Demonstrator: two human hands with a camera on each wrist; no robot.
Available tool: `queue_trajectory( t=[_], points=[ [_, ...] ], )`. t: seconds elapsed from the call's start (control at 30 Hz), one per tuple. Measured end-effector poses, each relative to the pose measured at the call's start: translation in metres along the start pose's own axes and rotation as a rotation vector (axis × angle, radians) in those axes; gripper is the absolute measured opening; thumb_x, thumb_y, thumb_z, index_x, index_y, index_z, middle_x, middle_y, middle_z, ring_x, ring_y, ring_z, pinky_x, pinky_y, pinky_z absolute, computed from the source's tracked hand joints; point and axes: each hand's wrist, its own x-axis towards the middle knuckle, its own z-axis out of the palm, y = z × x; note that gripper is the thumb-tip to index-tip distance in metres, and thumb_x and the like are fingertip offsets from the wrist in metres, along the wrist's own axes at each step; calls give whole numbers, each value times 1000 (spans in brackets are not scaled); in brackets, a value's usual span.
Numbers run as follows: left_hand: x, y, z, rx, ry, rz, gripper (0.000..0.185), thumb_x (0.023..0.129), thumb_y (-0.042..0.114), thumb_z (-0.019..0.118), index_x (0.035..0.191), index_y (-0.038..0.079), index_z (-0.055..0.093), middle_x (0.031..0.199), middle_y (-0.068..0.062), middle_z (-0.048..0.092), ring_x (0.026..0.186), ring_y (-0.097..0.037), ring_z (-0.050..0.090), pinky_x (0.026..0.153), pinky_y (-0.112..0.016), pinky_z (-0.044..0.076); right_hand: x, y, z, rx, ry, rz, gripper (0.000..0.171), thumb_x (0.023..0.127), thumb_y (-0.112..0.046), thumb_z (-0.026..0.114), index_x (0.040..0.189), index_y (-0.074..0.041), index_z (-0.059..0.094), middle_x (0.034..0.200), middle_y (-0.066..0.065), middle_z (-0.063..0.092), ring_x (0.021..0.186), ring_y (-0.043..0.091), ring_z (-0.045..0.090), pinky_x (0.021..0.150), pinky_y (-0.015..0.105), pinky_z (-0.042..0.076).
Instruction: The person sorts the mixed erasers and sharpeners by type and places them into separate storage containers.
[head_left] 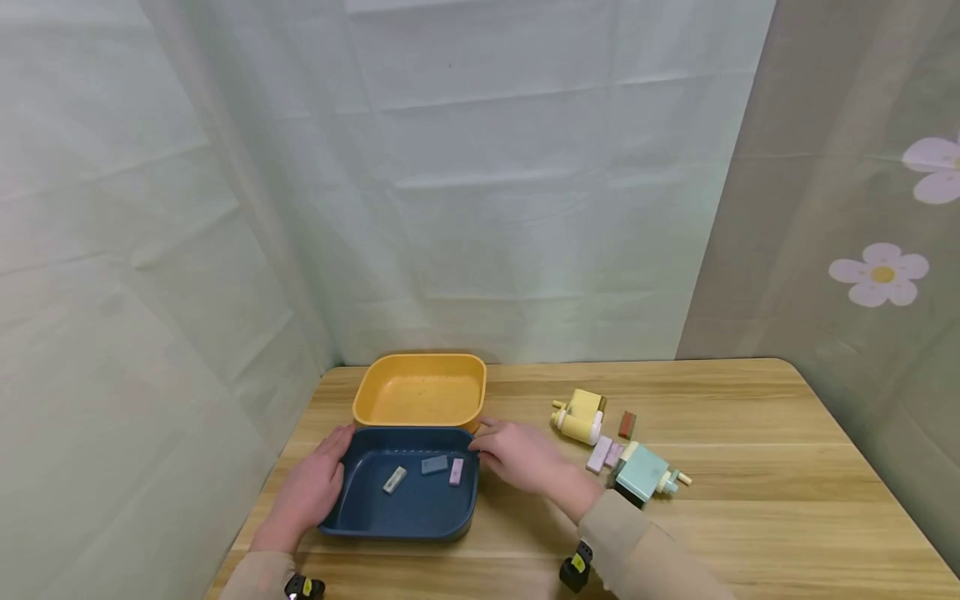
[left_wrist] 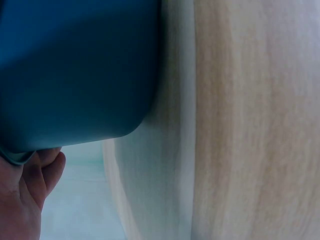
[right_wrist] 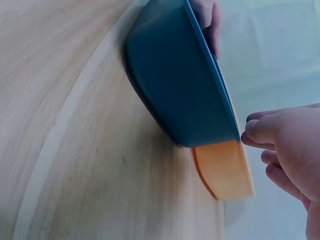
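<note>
Three blocks [head_left: 424, 472] in near tray [head_left: 405, 521], far tray [head_left: 420, 363] behind

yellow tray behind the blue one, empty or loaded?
Empty. The head view shows the yellow tray with a bare floor, while the blue tray in front holds three small blocks.

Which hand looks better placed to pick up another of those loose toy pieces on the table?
Probably the right hand. It rests at the blue tray's right rim, on the same side as the loose pieces. The left hand touches the tray's far left edge.
</note>
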Motion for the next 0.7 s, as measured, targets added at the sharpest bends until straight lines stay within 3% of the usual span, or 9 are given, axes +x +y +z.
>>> queue_trajectory(
  t=[0.23, 0.43, 0.7],
  points=[
    [0, -1, -1, 2, -6, 3, 55, 104, 2, 48, 158, -9, 44, 161, -29, 46, 148, -50, 44, 118, -65, 40, -12, 9, -11, 38, 26, 39, 21, 101, -10, 75, 119, -14, 82, 123, 1, 79, 133, 28, 65, 89, 43, 65],
    [0, -3, 0, 6, -10, -2, 55, 104, 3, 47, 158, -9, 43, 161, -29, 45, 148, -50, 43, 119, -65, 39, -25, 18, -20, 38, -3, 75, 18, 102, -10, 74, 116, -14, 83, 119, -1, 80, 135, 28, 64, 93, 42, 64],
    [2, -5, 4, 5, -10, 3, 55, 105, 4, 46, 158, -9, 42, 162, -29, 45, 149, -50, 43, 119, -65, 39, -41, 33, -21, -18, 10, 69, 15, 100, -11, 76, 113, -15, 84, 115, -3, 80, 132, 28, 66, 92, 42, 64]
  ],
)
